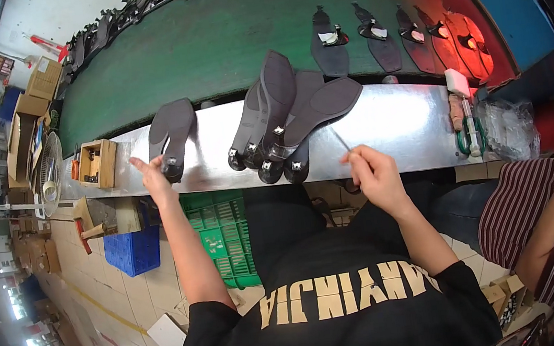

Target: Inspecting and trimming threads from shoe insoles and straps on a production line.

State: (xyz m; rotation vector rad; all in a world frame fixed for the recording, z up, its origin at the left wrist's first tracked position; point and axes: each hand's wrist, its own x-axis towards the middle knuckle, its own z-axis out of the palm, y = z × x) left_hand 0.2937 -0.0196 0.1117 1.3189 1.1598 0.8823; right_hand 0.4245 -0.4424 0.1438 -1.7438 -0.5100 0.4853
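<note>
Head view: left hand [151, 177] touches a dark shoe sole [171, 135].

Your left hand [151, 174]: forearm bare, extended forward, fingers loosely spread, index raised. Your right hand [372, 169]: forearm bare, wrist bent, fingers curled in a pinch, thumb against fingertips. Hands well apart.

Black short-sleeved T-shirt with large pale gold block lettering across the chest, forearms and hands bare.
</note>
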